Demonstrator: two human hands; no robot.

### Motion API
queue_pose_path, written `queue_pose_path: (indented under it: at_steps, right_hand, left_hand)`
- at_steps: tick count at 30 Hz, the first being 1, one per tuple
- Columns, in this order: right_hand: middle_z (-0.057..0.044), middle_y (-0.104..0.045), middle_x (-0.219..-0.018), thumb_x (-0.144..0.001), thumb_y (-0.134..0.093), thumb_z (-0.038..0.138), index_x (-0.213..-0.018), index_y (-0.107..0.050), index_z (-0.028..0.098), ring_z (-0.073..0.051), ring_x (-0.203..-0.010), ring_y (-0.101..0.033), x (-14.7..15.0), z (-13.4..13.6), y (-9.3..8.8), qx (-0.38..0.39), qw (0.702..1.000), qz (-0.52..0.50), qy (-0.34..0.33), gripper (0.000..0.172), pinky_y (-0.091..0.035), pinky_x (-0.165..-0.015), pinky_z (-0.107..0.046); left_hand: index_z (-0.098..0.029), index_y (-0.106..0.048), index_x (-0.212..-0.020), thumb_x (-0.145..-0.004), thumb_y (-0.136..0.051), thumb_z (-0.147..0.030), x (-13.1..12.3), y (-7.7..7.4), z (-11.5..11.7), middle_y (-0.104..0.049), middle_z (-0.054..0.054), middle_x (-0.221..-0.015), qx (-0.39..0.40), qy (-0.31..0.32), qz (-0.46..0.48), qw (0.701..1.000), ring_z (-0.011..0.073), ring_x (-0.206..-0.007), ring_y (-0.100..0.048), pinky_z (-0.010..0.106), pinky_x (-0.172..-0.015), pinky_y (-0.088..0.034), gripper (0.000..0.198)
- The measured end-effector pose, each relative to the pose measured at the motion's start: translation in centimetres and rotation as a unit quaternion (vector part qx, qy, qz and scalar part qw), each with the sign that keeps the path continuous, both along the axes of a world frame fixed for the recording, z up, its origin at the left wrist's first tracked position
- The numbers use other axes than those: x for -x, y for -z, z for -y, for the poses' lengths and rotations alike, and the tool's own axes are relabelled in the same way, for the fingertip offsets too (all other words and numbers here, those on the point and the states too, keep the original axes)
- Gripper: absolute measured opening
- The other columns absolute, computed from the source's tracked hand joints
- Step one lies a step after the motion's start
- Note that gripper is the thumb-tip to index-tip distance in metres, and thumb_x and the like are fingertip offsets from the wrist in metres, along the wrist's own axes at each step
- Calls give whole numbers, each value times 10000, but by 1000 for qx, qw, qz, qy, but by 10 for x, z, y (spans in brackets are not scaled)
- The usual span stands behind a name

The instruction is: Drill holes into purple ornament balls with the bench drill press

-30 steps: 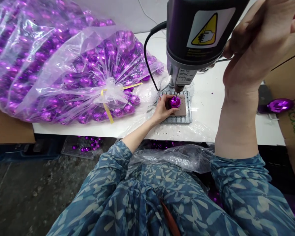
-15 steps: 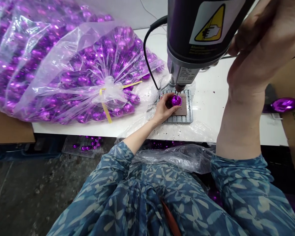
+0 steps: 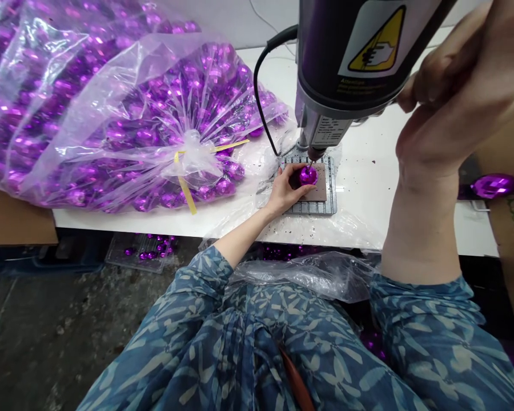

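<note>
While the left hand (image 3: 285,191) pinches a purple ball (image 3: 308,175) between thumb and fingertips, the ball rests on a brown pad (image 3: 320,187) atop a metal grid plate (image 3: 332,201), directly under the drill bit (image 3: 312,162), whose tip is at the ball's top; the right hand (image 3: 458,97) is raised beside the drill head (image 3: 351,57), fingers curled closed, what they clasp hidden; a tied bag of purple balls (image 3: 111,114) crowds the white table (image 3: 368,165) on the left, close to the plate; bare tabletop lies right of the plate, which sits near the table's front edge.
</note>
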State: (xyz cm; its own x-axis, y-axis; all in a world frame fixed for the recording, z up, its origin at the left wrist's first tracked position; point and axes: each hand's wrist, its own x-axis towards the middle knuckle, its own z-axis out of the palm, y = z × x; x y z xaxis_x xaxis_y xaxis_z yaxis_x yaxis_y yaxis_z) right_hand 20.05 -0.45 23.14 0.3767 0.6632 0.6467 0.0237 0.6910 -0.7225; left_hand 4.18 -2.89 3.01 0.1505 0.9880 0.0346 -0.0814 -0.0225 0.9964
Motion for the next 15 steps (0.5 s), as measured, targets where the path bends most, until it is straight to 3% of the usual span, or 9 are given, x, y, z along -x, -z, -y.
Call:
queue_pose_path:
  at_steps: [3, 5, 11, 15]
  right_hand:
    - [65, -337, -497, -1008, -528, 151, -672, -371, 188, -23, -444, -358, 7, 13, 7, -89, 996, -29, 5, 373, -236, -512, -246]
    - [83, -321, -494, -1007, -580, 189, -672, -322, 179, 0, -444, -364, 10, 19, 13, -108, 993, -36, 8, 423, -231, -516, -225]
    - [108, -126, -491, -875, -758, 569, -667, -250, 173, 29, -401, -335, 8, 21, 30, -122, 991, -48, 1, 677, -228, -472, -177]
    - [95, -42, -501, -820, -825, 622, -682, -178, 201, -4, -397, -296, 4, 16, 41, -151, 987, -56, 10, 784, -255, -436, -207]
  left_hand:
    - [-282, -739, -1165, -698, -1059, -319, 0, 3, -2, -762, 59, -1261, 2, -11, 12, 1000, 349, -1453, -617, 569, -1384, -312, 567]
    - [-271, -729, -1182, -710, -1051, -326, 0, 8, -5, -760, 66, -1259, -14, -13, -6, 1000, 353, -1423, -638, 578, -1354, -344, 574]
    - [-266, -675, -1297, -833, -973, -449, 4, 28, -13, -771, 94, -1324, -124, 9, -121, 985, 337, -1299, -714, 624, -1293, -409, 581]
    - [-274, -670, -1334, -864, -948, -491, 5, 33, -15, -763, 99, -1356, -145, 13, -133, 980, 339, -1330, -712, 617, -1294, -416, 588]
